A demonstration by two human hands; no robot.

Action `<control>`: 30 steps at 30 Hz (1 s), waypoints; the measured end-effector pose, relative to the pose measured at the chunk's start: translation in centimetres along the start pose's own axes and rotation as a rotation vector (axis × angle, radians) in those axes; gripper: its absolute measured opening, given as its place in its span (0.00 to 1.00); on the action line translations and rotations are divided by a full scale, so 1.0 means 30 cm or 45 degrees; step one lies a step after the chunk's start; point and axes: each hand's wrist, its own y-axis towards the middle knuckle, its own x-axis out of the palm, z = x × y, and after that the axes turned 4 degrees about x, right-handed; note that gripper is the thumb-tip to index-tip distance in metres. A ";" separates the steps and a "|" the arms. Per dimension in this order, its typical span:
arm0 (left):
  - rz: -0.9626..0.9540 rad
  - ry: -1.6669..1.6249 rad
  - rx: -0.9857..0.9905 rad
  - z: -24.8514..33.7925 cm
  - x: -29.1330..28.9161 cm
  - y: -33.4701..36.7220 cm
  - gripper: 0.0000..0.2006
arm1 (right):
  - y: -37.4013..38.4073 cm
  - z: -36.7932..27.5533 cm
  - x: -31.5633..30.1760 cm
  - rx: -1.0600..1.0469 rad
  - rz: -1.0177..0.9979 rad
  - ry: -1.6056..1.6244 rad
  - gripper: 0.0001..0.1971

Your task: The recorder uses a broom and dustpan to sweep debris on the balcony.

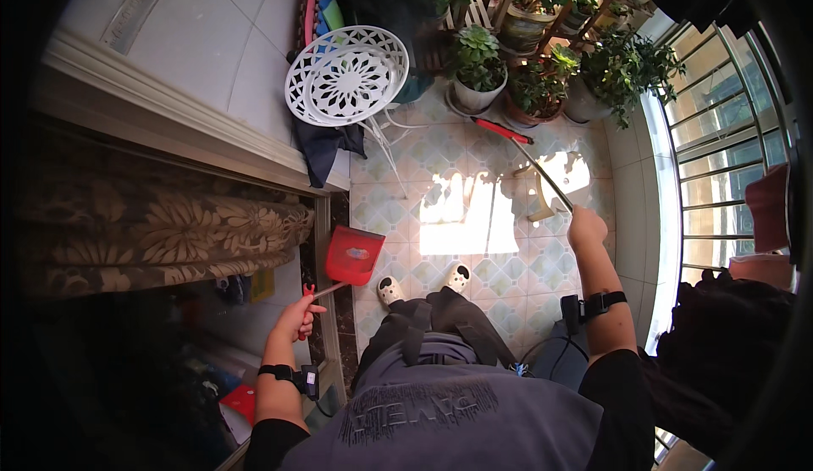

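A red long-handled dustpan [352, 251] hangs at the left, beside the doorway edge. My left hand [295, 315] is closed around its handle, with a finger or two stretched along it. On the right, my right hand [586, 227] grips the dark stick of a broom [539, 169]. The stick slants away to the far left, and its red broom head [502, 130] lies near the floor in front of the potted plants. Part of the stick's near end is hidden in my fist.
A white openwork metal table [349, 77] stands far left. Several potted plants [480, 69] line the far end. A small low stool [555, 187] sits in sunlight on the tiled floor [394, 217]. Barred windows [720, 166] run along the right; a patterned curtain [182, 234] hangs left.
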 end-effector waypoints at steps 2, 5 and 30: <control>0.025 -0.005 -0.031 0.003 0.013 0.000 0.25 | 0.086 -0.067 0.030 -0.026 0.037 -0.030 0.12; -0.012 0.018 -0.001 -0.010 0.035 0.001 0.24 | 0.176 -0.116 0.100 -0.020 -0.147 0.012 0.12; -0.085 0.037 0.016 0.038 -0.039 0.048 0.25 | -0.243 0.158 0.238 0.336 -0.933 1.555 0.19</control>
